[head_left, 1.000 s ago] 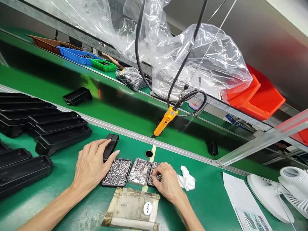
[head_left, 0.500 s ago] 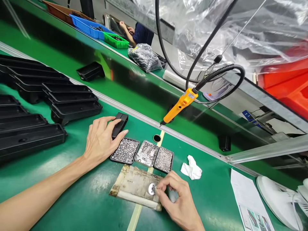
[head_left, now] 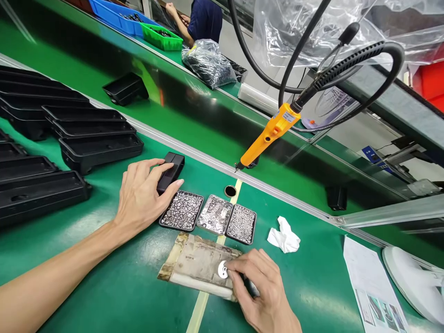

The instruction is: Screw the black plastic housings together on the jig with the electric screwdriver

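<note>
My left hand (head_left: 142,194) lies around a black plastic block (head_left: 172,173), its index finger across the top and the thumb along the near side. My right hand (head_left: 262,282) is pinched over the right part of a round metal disc (head_left: 222,269) with holes. Whatever small piece sits between those fingertips is hidden. Beneath the disc is a worn, taped, pale pad (head_left: 197,261). A greyish object under my right palm is mostly covered. Just beyond the pad stand a tray of small metal parts (head_left: 182,210), a middle tray (head_left: 215,213) and a right tray (head_left: 242,223).
A yellow electric screwdriver (head_left: 268,134) hangs on a cable above the table. Black plastic housings (head_left: 100,145) are stacked at left. A crumpled tissue (head_left: 283,235), a printed sheet (head_left: 367,277) and a white fan base (head_left: 409,286) lie at right. A person (head_left: 204,21) sits beyond the conveyor.
My right fingertips have moved left onto the disc, covering part of it. My left hand stays at the black block. The whole view has shifted slightly.
</note>
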{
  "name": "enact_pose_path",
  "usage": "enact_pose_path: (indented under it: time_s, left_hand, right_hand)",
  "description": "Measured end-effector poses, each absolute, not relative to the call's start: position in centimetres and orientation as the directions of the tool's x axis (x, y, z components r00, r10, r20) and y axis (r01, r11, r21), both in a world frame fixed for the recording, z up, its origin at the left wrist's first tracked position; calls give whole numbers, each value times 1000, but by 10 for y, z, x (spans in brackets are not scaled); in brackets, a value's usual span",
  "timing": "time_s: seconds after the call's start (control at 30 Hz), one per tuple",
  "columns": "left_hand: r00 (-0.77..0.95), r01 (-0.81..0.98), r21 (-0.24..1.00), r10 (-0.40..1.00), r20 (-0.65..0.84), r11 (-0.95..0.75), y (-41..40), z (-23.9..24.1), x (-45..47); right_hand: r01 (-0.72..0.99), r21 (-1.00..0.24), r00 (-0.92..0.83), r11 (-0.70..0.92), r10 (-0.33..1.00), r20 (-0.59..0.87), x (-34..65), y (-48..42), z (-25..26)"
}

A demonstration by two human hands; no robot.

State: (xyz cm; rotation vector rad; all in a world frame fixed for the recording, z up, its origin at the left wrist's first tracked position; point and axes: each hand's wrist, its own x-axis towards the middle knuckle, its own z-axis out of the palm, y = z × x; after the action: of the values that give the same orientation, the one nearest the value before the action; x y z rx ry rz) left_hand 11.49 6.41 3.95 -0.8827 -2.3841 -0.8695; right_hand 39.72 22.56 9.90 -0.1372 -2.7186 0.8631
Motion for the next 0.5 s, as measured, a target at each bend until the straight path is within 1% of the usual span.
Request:
enact_pose_path:
  time_s: [0.27, 0.5]
  left_hand:
    - [-689, 704, 406, 421, 591, 583, 63, 40, 115]
    - [-699, 692, 392, 428, 573, 606, 64, 40, 114]
  right_hand:
    - [3, -572, -956, 820, 171, 240, 396, 225, 99]
    - [-15, -572, -960, 820, 148, 238, 395, 225, 101]
